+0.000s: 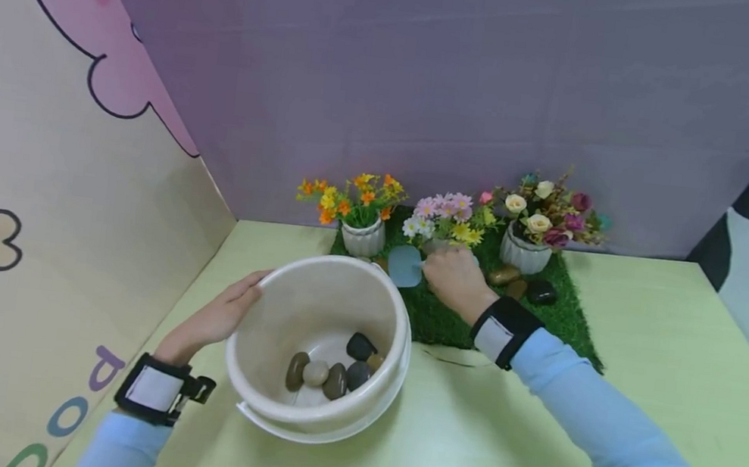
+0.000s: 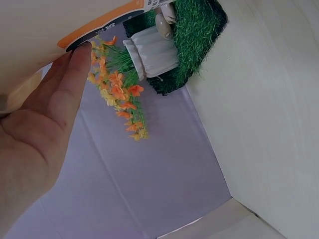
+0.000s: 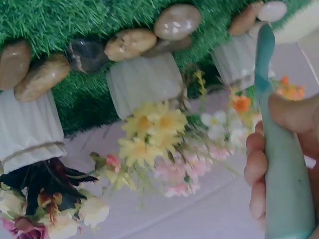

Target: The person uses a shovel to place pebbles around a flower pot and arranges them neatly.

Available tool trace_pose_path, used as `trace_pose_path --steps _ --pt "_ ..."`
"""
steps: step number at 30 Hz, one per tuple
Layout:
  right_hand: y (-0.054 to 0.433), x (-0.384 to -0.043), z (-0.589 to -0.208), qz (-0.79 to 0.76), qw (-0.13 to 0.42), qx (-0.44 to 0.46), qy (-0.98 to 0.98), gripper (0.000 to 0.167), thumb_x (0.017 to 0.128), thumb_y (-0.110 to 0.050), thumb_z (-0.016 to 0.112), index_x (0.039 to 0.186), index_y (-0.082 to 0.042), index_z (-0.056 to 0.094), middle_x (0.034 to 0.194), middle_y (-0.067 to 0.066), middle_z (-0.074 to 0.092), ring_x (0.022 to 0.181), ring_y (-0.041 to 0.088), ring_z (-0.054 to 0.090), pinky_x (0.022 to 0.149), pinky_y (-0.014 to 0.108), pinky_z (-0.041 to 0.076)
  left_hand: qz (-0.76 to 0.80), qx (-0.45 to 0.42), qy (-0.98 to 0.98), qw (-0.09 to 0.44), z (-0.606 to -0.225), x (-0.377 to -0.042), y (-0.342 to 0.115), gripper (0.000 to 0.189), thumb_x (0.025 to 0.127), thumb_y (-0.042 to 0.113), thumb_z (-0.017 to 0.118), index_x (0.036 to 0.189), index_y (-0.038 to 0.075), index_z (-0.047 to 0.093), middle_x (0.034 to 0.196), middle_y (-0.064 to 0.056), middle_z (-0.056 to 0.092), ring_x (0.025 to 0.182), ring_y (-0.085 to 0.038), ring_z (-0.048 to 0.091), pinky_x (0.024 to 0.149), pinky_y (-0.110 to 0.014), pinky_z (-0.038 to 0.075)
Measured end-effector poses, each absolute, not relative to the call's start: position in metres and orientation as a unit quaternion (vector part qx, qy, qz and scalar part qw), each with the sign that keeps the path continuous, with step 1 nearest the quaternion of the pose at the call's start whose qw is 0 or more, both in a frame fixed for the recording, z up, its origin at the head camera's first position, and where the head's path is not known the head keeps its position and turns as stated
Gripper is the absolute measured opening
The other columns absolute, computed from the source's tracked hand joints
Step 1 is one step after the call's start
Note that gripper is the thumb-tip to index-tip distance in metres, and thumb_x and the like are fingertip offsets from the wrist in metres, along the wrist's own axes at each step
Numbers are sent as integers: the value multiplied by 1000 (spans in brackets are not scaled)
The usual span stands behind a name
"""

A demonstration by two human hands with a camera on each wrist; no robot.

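Note:
A white bucket (image 1: 324, 281) stands on the table, with several smooth stones (image 1: 335, 380) on its bottom. Against the bucket's outer left wall, near the rim, lies my left hand (image 1: 218, 320), its fingers straight in the left wrist view. My right hand (image 1: 457, 276) grips the pale green handle of a small shovel (image 3: 284, 164) above the grass mat. The shovel's flat blue blade (image 1: 405, 266) points left, toward the bucket. Just beyond the right hand are pink and yellow flowers (image 1: 448, 215); their white pot (image 3: 144, 84) shows in the right wrist view.
An artificial grass mat (image 1: 440, 324) lies at the back of the table. On it, orange flowers (image 1: 358, 197) stand left, and a pot with roses (image 1: 526, 249) right. Several stones (image 1: 542, 291) lie before the pots. A purple backdrop (image 1: 432, 80) and a left wall (image 1: 78, 180) bound the table.

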State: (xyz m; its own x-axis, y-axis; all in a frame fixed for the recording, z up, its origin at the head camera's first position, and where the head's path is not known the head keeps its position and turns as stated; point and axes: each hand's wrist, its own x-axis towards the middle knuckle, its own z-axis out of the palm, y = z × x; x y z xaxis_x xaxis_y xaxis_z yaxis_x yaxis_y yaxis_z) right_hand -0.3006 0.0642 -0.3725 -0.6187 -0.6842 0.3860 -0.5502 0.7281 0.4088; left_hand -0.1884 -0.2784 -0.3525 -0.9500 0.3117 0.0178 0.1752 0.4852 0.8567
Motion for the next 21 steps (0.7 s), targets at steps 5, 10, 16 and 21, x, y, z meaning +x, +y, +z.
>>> trace_pose_path --steps 5,10,16,21 --pt "63 -288 -348 -37 321 295 -899 22 80 -24 68 90 -4 67 70 11 63 54 21 55 46 31 46 484 140 861 71 -353 -187 -282 43 101 14 22 139 -5 25 118 -37 48 94 -42 60 69 -38 57" --pt "47 -271 -314 55 377 375 -845 23 86 -23 63 104 -9 67 74 9 63 55 20 55 48 31 46 489 145 857 67 -352 -187 -285 43 101 14 22 138 -6 26 114 -37 49 86 -38 62 63 -36 58" --pt "5 -238 -297 -68 250 514 -818 10 84 -26 63 84 -17 68 67 -1 60 56 14 52 48 26 41 496 157 851 68 -353 -188 -286 43 101 15 22 139 -5 26 118 -36 48 92 -41 61 67 -37 58" --pt "-24 -230 -311 -136 217 564 -785 25 76 -12 62 53 -20 53 55 -4 56 50 14 51 43 29 39 510 167 840 79 -354 -190 -283 43 101 15 21 140 -3 24 123 -35 45 99 -45 57 70 -40 57"
